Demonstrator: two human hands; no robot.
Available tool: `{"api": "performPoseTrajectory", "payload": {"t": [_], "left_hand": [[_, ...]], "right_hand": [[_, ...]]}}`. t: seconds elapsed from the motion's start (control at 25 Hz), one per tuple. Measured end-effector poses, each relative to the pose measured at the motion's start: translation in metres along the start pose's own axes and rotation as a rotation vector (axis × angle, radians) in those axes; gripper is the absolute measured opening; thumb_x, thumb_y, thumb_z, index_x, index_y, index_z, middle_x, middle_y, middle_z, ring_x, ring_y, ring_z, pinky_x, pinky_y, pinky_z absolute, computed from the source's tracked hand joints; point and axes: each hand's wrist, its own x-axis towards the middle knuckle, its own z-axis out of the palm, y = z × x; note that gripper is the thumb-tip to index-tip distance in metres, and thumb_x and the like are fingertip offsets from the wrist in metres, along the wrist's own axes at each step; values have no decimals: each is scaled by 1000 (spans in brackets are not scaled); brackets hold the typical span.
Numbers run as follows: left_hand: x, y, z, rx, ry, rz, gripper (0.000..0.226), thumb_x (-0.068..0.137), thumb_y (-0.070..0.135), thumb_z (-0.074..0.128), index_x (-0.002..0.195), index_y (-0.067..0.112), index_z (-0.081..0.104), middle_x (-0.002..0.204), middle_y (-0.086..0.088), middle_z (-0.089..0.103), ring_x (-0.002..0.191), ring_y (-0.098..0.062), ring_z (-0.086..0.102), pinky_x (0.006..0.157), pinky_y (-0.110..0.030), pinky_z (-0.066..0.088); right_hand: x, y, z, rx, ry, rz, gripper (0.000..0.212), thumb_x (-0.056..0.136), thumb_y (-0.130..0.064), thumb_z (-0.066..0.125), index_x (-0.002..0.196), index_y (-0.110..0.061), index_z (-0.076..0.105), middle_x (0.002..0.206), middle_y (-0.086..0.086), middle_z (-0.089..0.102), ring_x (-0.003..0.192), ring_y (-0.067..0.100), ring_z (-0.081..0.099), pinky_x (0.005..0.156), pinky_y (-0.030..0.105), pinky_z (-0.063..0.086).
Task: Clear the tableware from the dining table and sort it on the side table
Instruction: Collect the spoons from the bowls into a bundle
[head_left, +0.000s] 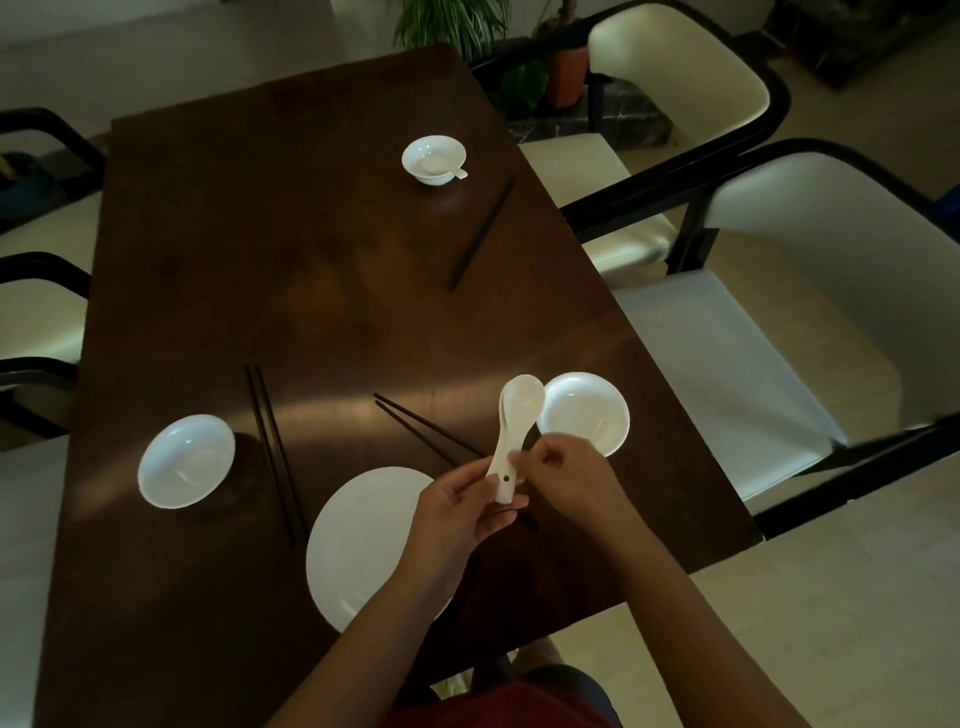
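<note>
Spanning most of the view, the table (322, 270) carries everything not yet cleared, and the side table is out of sight, so nothing can be judged as sorted. 4 chairs ring it, 2 on the right (779, 332) drawn close to the edge and 2 on the left only partly visible; they look likely to hamper any walk round to the far setting. A plant (457, 26) stands beyond the far end. On the near edge lies the plate (358, 540), partly hidden under the left forearm. Left of it sits a bowl (186, 461), and a second bowl (584, 413) sits just beyond the hands on the right. A third, smaller bowl (434, 158) stands well apart at the far end with a spoon handle poking over its rim. 3 pairs of chopsticks remain: 1 (272, 452) between the left bowl and the plate, 1 (483, 231) near the far bowl, and 1 (421, 428) running under the hands. Both hands meet above the table over that last pair, holding white spoons (514, 431) upright, scoops away from the body. The left hand (462, 512) grips the handles from below, fingers curled round them; the right hand (563, 475) pinches them near the top of the handle. There seem to be 2 spoons nested, though blur makes that uncertain. Judging by the grip, the spoons are being gathered into 1 bundle so that a single hand can carry them.
</note>
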Motion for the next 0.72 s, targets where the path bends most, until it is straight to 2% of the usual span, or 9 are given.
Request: {"api": "performPoseTrajectory", "payload": {"t": [0.08, 0.16, 0.2, 0.32, 0.4, 0.52, 0.64, 0.72], "left_hand": [[-2, 2, -5, -9, -48, -13, 18, 91, 14, 54, 99, 23, 67, 91, 3, 76, 85, -18, 72, 63, -18, 54], [-2, 5, -10, 0, -78, -34, 19, 91, 14, 53, 100, 22, 67, 92, 2, 76, 84, -18, 72, 63, -18, 54], [0, 9, -13, 0, -81, -44, 19, 91, 13, 53, 101, 21, 67, 92, 2, 76, 84, -17, 72, 62, -19, 54], [10, 24, -24, 16, -72, -63, 20, 92, 15, 52, 106, 17, 66, 93, -1, 76, 82, -17, 72, 63, -21, 55], [23, 40, -30, 91, -36, -49, 18, 90, 20, 56, 104, 16, 66, 93, -2, 76, 82, -17, 72, 63, -22, 56], [49, 65, -32, 297, 57, 11, 7, 85, 26, 63, 88, 31, 67, 82, 11, 75, 77, -8, 71, 62, -21, 53], [81, 89, -32, 345, 85, 25, 9, 86, 23, 63, 84, 32, 64, 73, 17, 72, 69, -4, 71, 56, -17, 51], [102, 104, -35, 325, 99, 16, 9, 87, 20, 62, 85, 28, 63, 69, 15, 73, 68, -4, 71, 49, -13, 50]], "right_hand": [[19, -6, -12, 237, 85, 74, 17, 86, -37, 58, 95, -23, 53, 83, -8, 57, 75, 11, 60, 63, 23, 49], [38, -17, -21, 463, 7, 140, 30, 89, -26, 57, 117, -27, 47, 94, -4, 56, 83, 14, 61, 61, 25, 54], [46, -21, -22, 475, -29, 139, 36, 89, -20, 57, 123, -26, 46, 99, -1, 57, 85, 14, 62, 59, 24, 56], [64, -34, -15, 282, -19, 33, 31, 89, -8, 56, 120, -11, 56, 113, 12, 64, 86, 15, 64, 59, 20, 57], [77, -44, -8, 249, -7, -3, 29, 88, -8, 57, 118, -7, 58, 117, 14, 63, 94, 21, 63, 67, 27, 58], [100, -62, 0, 218, -29, -47, 29, 88, -8, 58, 117, -7, 59, 119, 15, 63, 104, 28, 62, 77, 37, 59], [128, -82, 6, 191, -52, -84, 29, 88, -10, 58, 117, -10, 60, 119, 10, 62, 104, 26, 61, 72, 31, 59], [153, -96, 6, 166, -76, -125, 27, 88, -11, 58, 115, -12, 60, 112, 5, 62, 98, 21, 61, 63, 22, 58]]}}
